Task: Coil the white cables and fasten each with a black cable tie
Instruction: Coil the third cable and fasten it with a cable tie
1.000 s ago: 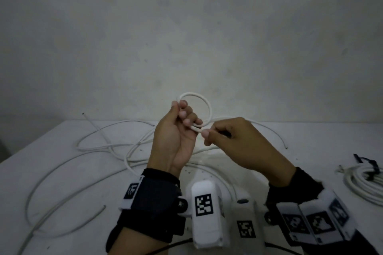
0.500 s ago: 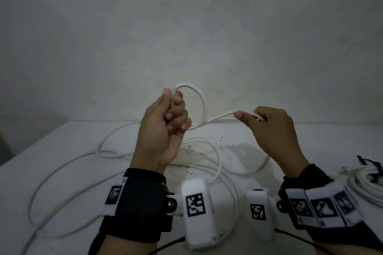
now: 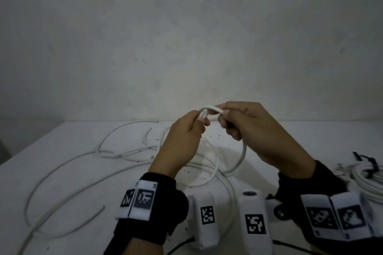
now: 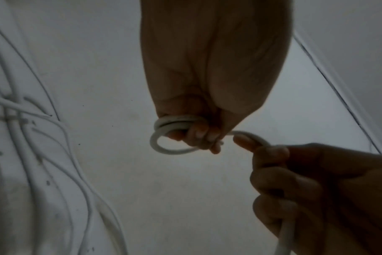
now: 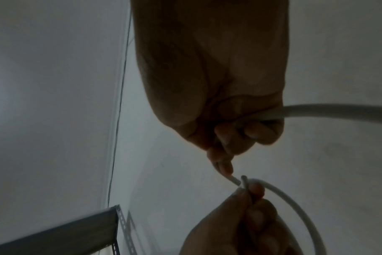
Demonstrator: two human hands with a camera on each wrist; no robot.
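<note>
Your table (image 3: 62, 172) carries the loose run of white cable (image 3: 242, 157) in wide, crossing sweeps, well apart from a finished bundle (image 3: 364, 180) with its black tie (image 3: 366, 163) at your far right. Your right hand (image 3: 259, 130) is clenched round the feeding length; your left hand (image 3: 182, 136) pinches the small coil (image 4: 170, 136), held raised between both hands above the table. Risk, in my judgement: the loops are tight and few, so a slack pinch would let them spring open, and the crossed strands below could snag the feed. The cable appears smooth, round, stiff enough to hold its curve
</note>
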